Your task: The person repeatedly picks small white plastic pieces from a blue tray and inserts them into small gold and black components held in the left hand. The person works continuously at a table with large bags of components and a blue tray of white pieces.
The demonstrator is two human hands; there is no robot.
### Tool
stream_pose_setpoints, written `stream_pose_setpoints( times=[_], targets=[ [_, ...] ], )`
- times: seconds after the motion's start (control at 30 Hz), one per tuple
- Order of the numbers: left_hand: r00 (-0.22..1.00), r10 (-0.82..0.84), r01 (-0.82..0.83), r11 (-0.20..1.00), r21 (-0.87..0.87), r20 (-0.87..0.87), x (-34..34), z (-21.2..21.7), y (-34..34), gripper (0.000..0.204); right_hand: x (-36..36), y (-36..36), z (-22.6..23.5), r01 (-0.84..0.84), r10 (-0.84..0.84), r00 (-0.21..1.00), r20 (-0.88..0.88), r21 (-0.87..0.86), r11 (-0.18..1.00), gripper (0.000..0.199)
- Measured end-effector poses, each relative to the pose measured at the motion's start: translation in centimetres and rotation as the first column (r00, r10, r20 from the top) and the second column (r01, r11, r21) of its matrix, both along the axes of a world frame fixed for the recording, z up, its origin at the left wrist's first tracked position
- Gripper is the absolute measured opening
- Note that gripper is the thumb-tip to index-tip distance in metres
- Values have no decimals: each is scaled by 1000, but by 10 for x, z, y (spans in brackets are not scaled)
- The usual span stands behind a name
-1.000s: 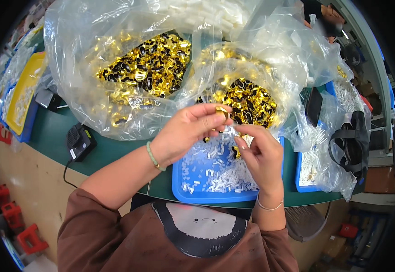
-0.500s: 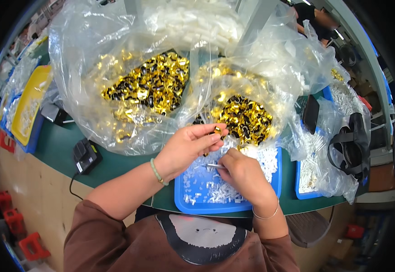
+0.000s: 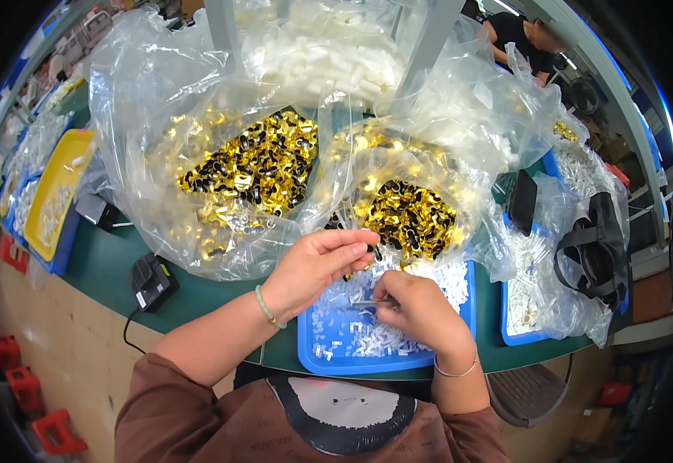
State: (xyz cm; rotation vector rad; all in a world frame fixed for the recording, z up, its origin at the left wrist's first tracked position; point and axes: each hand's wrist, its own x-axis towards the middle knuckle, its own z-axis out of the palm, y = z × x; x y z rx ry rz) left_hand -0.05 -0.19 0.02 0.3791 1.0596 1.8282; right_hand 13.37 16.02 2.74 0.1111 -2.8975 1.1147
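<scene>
Between the thumb and fingers of my left hand [image 3: 325, 262] is a small gold-and-black part [image 3: 373, 251], mostly hidden by the fingertips. My right hand [image 3: 415, 309] is closed on thin metal tweezers [image 3: 366, 304], whose tip points left over a blue tray [image 3: 306, 361]. Small white plastic pieces [image 3: 387, 337] lie scattered in that tray beneath both hands. Just beyond my fingers, an open clear bag holds many gold-and-black parts [image 3: 414, 220]. A larger clear bag of the same gold-and-black parts [image 3: 255, 166] lies to the left of it.
A bag of white pieces [image 3: 329, 62] stands at the back. A black charger-like box [image 3: 151, 282] with a cord sits left on the green table [image 3: 205, 305]. At right are another blue tray [image 3: 515, 339] and a black bag [image 3: 595, 251]; a yellow tray [image 3: 37, 231] is far left.
The whole view has shifted slightly, so things sit lower. The part in my left fingers now shows more of its black side. The tweezers remain in my right hand.
</scene>
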Motion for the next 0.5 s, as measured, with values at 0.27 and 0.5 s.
stream_pose_setpoints(
  times=[0.27, 0.5],
  targets=[
    [1000, -11, 11, 999, 37, -12, 3, 5, -1, 37, -1, 2, 6, 153, -167, 985, -53, -206, 967, 15],
    [1000, 4, -5, 999, 38, 5, 6, 2, 2, 38, -3, -2, 9, 396, -465, 884, -48, -449, 801, 14]
  ],
)
